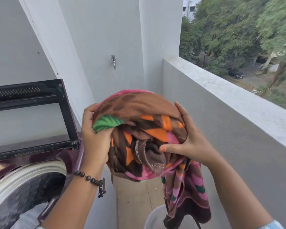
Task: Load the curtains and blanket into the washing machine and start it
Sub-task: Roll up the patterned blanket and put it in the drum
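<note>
I hold a bunched fleece blanket (pixel 144 113), brown with pink, orange and green patches, in the air in front of me. My left hand (pixel 94 138) grips its left side, fingers closed in the fabric. My right hand (pixel 190 142) presses its right side with spread fingers and the thumb dug in. One end of the blanket hangs down at lower right. The maroon top-load washing machine (pixel 73 156) stands to the left with its black-framed lid (pixel 64 113) raised and its drum (pixel 23 187) open. Pale cloth (pixel 30 219) lies inside the drum.
A white balcony parapet (pixel 221 100) runs along the right, with trees and a parked car below. A metal tap (pixel 113 61) sticks out of the back wall. A pale round tub (pixel 153 219) sits on the tiled floor (pixel 135 195) under the blanket.
</note>
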Motion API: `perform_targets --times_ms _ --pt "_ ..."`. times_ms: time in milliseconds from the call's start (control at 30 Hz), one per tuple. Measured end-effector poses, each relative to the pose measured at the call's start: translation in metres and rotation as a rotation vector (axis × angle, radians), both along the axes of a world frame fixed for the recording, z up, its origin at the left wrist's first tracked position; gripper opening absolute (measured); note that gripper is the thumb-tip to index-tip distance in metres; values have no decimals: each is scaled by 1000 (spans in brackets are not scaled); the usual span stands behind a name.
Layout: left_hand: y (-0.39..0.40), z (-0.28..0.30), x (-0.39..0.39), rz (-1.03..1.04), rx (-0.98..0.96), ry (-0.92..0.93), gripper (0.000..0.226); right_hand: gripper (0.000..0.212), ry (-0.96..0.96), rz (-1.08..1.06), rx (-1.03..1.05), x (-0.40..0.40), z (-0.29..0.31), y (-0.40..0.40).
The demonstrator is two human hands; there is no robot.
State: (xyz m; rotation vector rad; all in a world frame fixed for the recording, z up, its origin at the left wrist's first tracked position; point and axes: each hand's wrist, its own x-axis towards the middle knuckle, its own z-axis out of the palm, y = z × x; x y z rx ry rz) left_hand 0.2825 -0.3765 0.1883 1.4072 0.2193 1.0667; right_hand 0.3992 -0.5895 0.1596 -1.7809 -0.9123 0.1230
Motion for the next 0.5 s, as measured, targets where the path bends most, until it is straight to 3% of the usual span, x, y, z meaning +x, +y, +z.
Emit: perform_targets --times_ms 167,267,433,500 --pt "-9 6 0 18 -224 -136 46 121 249 1 174 4 -10 1" --pt "-11 -4 -2 5 -219 -143 52 97 275 -20 283 2 -12 8" --pt "1 -21 -12 -82 -23 156 66 59 182 -158 401 9 -15 13" --pt "7 -25 -20 -201 21 318 83 49 140 -198 405 12 -15 12"
